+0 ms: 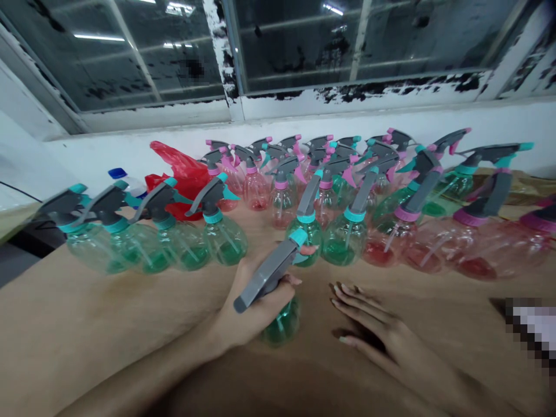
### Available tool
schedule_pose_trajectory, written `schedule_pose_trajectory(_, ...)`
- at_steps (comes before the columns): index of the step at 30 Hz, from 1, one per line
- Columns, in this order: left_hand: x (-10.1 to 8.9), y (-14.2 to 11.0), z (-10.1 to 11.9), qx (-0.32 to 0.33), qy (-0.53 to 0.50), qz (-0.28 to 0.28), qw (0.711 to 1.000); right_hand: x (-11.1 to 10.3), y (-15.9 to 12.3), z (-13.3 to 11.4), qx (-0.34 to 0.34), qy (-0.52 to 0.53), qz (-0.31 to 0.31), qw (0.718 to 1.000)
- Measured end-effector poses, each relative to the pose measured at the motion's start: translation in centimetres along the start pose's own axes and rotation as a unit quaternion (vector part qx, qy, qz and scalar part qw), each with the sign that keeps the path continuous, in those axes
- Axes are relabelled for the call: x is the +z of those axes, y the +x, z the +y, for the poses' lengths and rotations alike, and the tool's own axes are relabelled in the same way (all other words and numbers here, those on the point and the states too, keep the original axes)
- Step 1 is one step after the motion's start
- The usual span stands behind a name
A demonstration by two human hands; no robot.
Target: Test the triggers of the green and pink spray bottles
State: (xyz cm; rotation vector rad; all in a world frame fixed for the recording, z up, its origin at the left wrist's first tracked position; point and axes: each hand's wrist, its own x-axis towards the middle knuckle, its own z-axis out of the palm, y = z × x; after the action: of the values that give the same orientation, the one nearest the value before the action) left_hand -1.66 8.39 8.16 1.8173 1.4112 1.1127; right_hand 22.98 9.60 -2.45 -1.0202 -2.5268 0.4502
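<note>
My left hand point(256, 307) is wrapped round the neck of a green spray bottle point(282, 324), close to me on the table. One finger reaches over its teal trigger, under the grey sprayer head. Part of the bottle is hidden by the hand. To the right, my right hand point(377, 324) rests on the tabletop with its fingers stretched out, holding nothing. Just beyond the hands stands a row of spray bottles: green ones with teal collars, such as one point(223, 237) at the left, and pink ones with magenta collars, such as one point(386, 240) at the right.
Several more pink and green spray bottles point(256, 188) crowd the back of the table point(143, 324). A red plastic bag point(186, 174) and a blue-capped bottle point(117, 174) stand behind the left row. A window point(360, 46) with peeling paint is above. A blurred-out object point(534, 327) lies at right.
</note>
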Motion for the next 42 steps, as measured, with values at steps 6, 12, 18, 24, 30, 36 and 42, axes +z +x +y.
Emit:
schedule_pose_trajectory(6, -0.9, 0.6, 2.5, 0.041, 0.012, -0.028, 0.999, 0.2, -0.2, 0.2, -0.004, 0.0, 0.013, 1.0)
schedule_pose_trajectory(12, -1.0, 0.6, 2.4, 0.026, 0.032, -0.033, 0.999, 0.2, -0.2, 0.1, -0.004, 0.009, 0.023, 1.0)
schedule_pose_trajectory(18, -0.8, 0.5, 2.2, 0.023, 0.008, -0.032, 0.999, 0.1, -0.1, 0.1, -0.01, 0.013, 0.029, 0.999)
schedule_pose_trajectory(24, -1.1, 0.6, 2.2, 0.026, 0.001, -0.06, 0.998, 0.0, -0.1, 0.0, -0.004, 0.007, 0.019, 1.0)
schedule_pose_trajectory(30, -0.9, 0.7, 0.8, 0.01, -0.021, -0.047, 0.999, 0.0, -0.1, 0.0, 0.002, 0.013, 0.012, 1.0)
schedule_pose_trajectory(36, -0.5, 0.4, 0.6, 0.0, 0.005, -0.028, 1.0, 0.1, -0.2, 0.2, -0.003, 0.005, 0.011, 1.0)
schedule_pose_trajectory(42, -0.4, 0.5, 0.9, 0.012, 0.008, -0.018, 1.0, 0.0, -0.1, 0.0, -0.002, -0.003, 0.008, 1.0)
